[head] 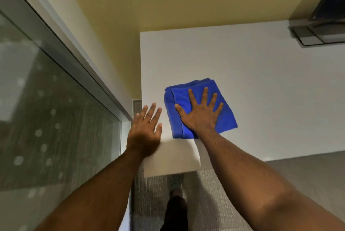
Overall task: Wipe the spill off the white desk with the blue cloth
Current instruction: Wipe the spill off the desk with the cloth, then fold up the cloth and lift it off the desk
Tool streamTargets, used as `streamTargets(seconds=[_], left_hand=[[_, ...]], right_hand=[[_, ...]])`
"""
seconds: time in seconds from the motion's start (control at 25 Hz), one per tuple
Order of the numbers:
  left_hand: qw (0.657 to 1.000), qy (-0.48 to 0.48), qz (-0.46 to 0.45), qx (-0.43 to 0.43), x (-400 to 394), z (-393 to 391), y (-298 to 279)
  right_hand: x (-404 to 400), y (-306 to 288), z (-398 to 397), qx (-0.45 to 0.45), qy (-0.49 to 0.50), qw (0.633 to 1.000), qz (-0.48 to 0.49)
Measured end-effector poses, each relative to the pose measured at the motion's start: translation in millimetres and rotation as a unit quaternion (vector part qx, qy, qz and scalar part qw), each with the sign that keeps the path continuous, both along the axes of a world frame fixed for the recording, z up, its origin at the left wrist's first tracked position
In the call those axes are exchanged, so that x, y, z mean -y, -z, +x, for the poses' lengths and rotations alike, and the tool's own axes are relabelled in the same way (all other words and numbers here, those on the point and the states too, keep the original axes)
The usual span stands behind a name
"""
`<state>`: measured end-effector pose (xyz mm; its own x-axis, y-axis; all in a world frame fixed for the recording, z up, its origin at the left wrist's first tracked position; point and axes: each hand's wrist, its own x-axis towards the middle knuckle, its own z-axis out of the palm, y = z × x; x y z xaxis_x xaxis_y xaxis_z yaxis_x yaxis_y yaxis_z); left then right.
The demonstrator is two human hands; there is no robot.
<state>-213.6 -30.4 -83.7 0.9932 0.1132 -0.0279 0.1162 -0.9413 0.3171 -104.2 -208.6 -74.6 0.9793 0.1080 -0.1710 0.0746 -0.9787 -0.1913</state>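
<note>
- The right hand (200,112) is lying flat on the cloth (199,109), fingers spread, pressing it down rather than gripping it; nothing is pinched between the fingers.
- The cloth is sitting folded in several layers on the bench (261,85), near the left front corner, well clear of the dark monitor base (315,34) at the far right.
- The left hand (146,130) is resting open and empty on the bench's left edge, just beside the cloth but not touching it, most likely bracing the body.
- No spill is showing on the white surface; it is either lying under the cloth or too faint to see, so I cannot tell how much is left.
- To wipe well, I judge the palm should be pressing evenly across the whole fold, so the cloth is sliding as one pad and not bunching at its looser far edge.
- Strokes should be overlapping and pulling liquid inward, away from the left and front edges, since both are close and a push outward could be sending drips onto the carpet (233,193) below.
- Keeping the left hand off the cloth's path is leaving room for a stroke toward the corner.
- If the underside is getting soaked, refolding to a dry face would be helping avoid smears.
</note>
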Motion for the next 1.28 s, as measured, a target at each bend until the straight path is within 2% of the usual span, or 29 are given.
streamTargets(seconds=[0.2, 0.36, 0.48, 0.64, 0.76, 0.84, 0.92, 1.12, 1.2, 1.28], left_hand=[[1.0, 0.017, -0.011, -0.011, -6, 0, 5], [0.999, 0.015, -0.028, -0.043, -5, -1, -6], [0.996, 0.027, -0.017, -0.08, -6, 0, -11], [0.996, 0.027, -0.025, -0.077, -6, 6, -24], [0.993, -0.066, -0.097, -0.01, 7, 33, -45], [0.962, -0.183, -0.198, -0.033, 25, 60, -60], [0.92, -0.274, -0.265, -0.092, 46, 88, -70], [0.858, -0.385, -0.271, -0.203, 81, 124, -74], [0.854, -0.383, -0.269, -0.227, 85, 133, -73], [0.865, -0.368, -0.256, -0.226, 87, 137, -75]], right_hand=[[-25, -10, 43, -0.042, 0.03, 0.999, -0.01], [-15, -30, 48, -0.093, -0.009, 0.996, 0.007], [-2, -51, 28, -0.022, -0.062, 0.998, 0.004], [25, -67, -7, 0.013, -0.061, 0.993, 0.099], [51, -72, 2, 0.023, 0.024, 0.985, 0.171], [61, -75, 19, 0.027, 0.08, 0.977, 0.195], [69, -74, 42, 0.007, 0.114, 0.971, 0.209], [81, -71, 89, -0.118, 0.113, 0.972, 0.172], [80, -70, 96, -0.161, 0.083, 0.968, 0.176], [76, -70, 98, -0.172, 0.059, 0.965, 0.186]])
